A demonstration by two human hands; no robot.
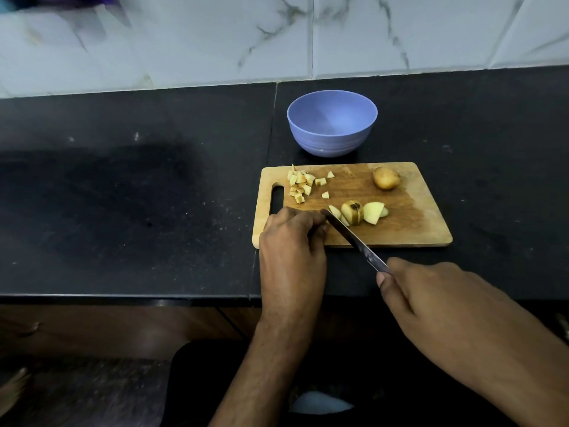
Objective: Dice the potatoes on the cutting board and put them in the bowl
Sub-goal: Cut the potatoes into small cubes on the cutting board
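Note:
A wooden cutting board (400, 223) lies on the black counter. Several small potato dice (300, 184) are piled at its far left. A sliced potato chunk (354, 212) with loose slices (374, 212) beside it lies near the board's middle, and a whole potato (385, 178) sits at the far right. My right hand (437, 306) grips the handle of a knife (354, 238), whose blade slants across the board's front edge with its tip by the slices. My left hand (292, 238) rests curled on the board's front left, fingertips against the blade; what they cover is hidden. The blue bowl (332, 123) behind the board holds nothing.
The black counter (138, 195) stretches far to the left of the board. A marble-tiled wall (277, 35) rises behind the bowl. The counter's front edge runs just below my left wrist, with dark floor below.

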